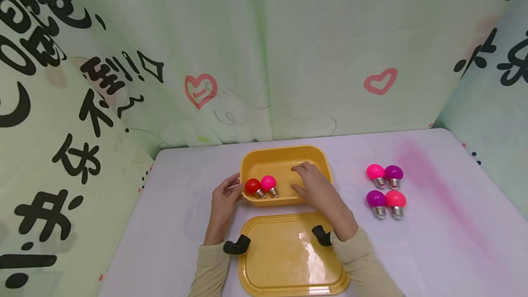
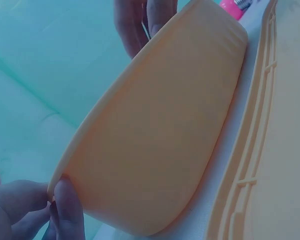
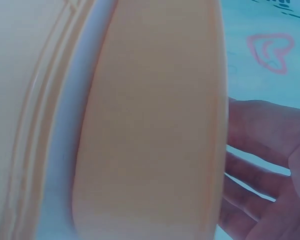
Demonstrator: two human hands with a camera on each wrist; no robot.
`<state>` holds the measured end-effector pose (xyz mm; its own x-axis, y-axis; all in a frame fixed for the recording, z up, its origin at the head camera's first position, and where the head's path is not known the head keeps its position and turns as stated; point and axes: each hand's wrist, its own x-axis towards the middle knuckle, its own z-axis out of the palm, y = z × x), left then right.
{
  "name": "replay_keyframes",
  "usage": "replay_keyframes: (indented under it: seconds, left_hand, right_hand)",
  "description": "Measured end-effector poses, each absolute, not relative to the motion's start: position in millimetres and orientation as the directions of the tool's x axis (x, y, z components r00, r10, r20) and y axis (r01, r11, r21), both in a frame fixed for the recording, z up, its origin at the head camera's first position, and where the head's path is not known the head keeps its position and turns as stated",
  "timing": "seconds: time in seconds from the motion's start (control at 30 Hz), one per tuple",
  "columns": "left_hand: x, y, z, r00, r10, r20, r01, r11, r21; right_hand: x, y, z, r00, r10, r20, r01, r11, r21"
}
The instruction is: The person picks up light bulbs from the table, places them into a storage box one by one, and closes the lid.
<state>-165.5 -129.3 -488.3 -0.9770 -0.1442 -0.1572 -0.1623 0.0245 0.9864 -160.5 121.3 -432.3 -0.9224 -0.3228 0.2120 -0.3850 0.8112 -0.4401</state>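
Note:
A yellow plastic box sits near the back of the table. In its left end lie a red light bulb and a pink light bulb, side by side. My left hand is at the box's left end; in the left wrist view its thumb and fingers pinch the rim of the box wall. Over the right part of the box reaches my right hand, thumb and fingers spread apart with nothing between them. The right wrist view shows those fingers extended beyond the near rim.
A yellow lid lies flat in front of the box, beneath my wrists. To the right stand more bulbs: a pink bulb, two purple bulbs and a coral bulb. A printed curtain hangs behind the table.

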Motion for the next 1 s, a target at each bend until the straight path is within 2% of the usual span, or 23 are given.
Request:
replay_keyframes:
  seconds: [0.17, 0.63, 1.0]
  left_hand:
    - [-167, -130, -488, -0.977, -0.146, -0.153, -0.157, 0.016, 0.987]
    - [-166, -128, -488, -0.975, -0.157, -0.156, -0.161, 0.016, 0.987]
    - [-166, -129, -489, -0.978, -0.155, -0.143, -0.148, 0.021, 0.989]
  right_hand:
    - [-155, 134, -431, -0.915, -0.315, 0.253, -0.398, 0.813, -0.425]
    - [-143, 163, -429, -0.922, -0.276, 0.269, -0.374, 0.815, -0.442]
    - [-130, 179, -424, -0.958, -0.202, 0.201, -0.277, 0.825, -0.493]
